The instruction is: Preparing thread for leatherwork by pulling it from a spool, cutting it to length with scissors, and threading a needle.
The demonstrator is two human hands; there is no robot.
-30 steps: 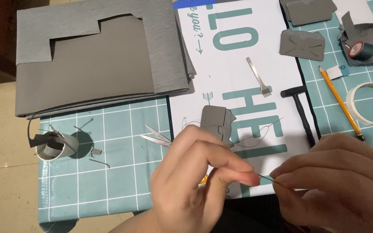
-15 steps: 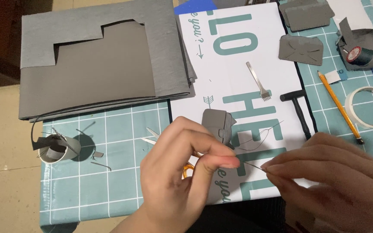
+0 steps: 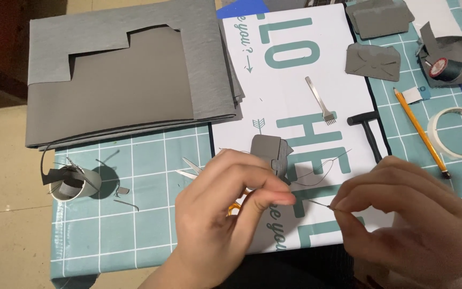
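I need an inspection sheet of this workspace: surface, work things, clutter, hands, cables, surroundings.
Surface: teal gridded cutting mat under a white printed sheet.
Work things: thin needle and dark thread; small grey leather piece.
Clutter: folded grey material, pronged chisel, mallet, pencil, tape roll, scrap cup.
Hands: left hand pinched; right hand pinches the needle.
Cables: nothing seen.
Surroundings: tiled floor.

Teal cutting mat on a table

A white printed sheet is laid centrally; grey folded sheets lie upper left; a tape roll and a pencil rest right.
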